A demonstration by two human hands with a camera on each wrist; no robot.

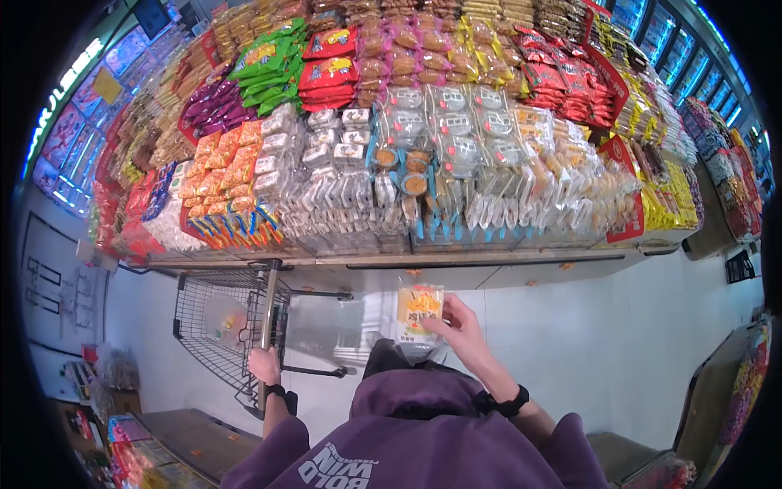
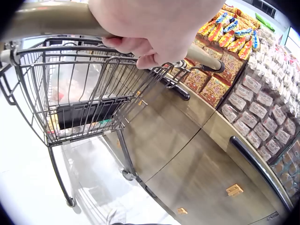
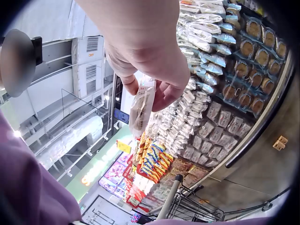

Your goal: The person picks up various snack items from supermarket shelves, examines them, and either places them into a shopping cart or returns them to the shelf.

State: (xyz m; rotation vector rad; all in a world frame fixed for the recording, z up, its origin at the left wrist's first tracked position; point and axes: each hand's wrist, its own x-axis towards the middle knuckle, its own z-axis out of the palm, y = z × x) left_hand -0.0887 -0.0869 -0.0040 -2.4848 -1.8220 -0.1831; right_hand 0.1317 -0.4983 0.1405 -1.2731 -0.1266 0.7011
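Observation:
My right hand (image 1: 463, 332) pinches a clear snack packet (image 1: 419, 308) by its right edge in the head view. The packet has a yellow and white label and hangs in front of my body. From the right wrist view, the packet (image 3: 142, 108) appears edge-on between the thumb and the fingers. Over at the left, my left hand (image 1: 264, 366) is wrapped round the handle bar (image 1: 270, 306) of a wire shopping cart (image 1: 213, 326). In the left wrist view a clear plastic bag (image 2: 75, 79) with something inside lies in the cart's basket.
A wide display counter (image 1: 407, 262) spans the front, heaped with packaged snacks. Green packets (image 1: 269, 65), red packets (image 1: 330, 72) and clear trays (image 1: 464, 151) fill it. Glass-door coolers (image 1: 676, 61) stand at the far right. More shelving is behind me on both sides.

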